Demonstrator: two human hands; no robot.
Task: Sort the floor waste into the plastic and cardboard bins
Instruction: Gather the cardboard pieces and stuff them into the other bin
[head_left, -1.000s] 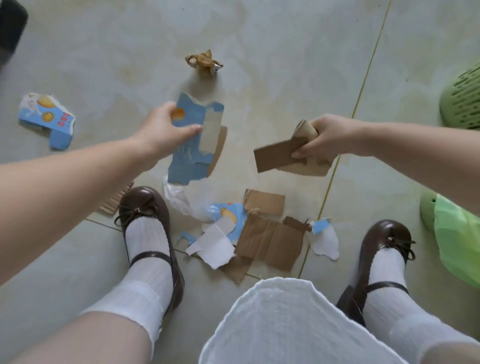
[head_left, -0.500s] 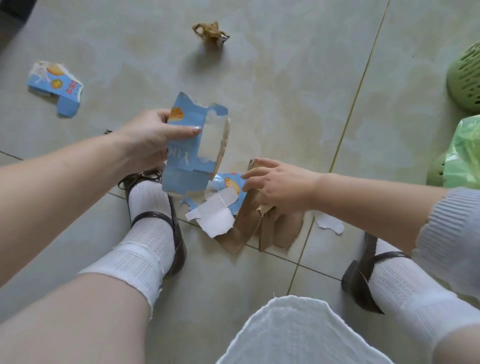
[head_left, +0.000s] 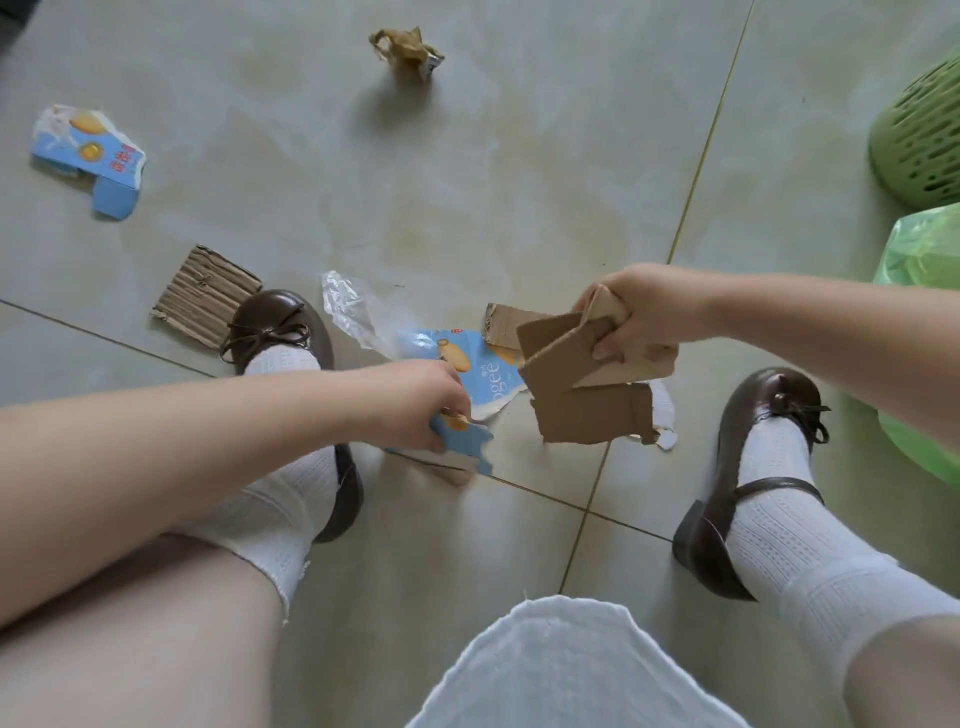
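My right hand (head_left: 641, 312) gripped brown cardboard pieces (head_left: 582, 384), gathered for binning; my left hand (head_left: 415, 402) pinched a blue carton scrap (head_left: 465, 439).

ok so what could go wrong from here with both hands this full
1. The right hand grips several brown cardboard pieces in a loose fan; the lowest one could slip out on the way to a bin.
2. The left hand pinches a blue printed carton scrap only at its edge, so it may tear or drop.
3. The clear plastic film lies right beside the blue carton piece on the floor, so a quick grab might mix the two.
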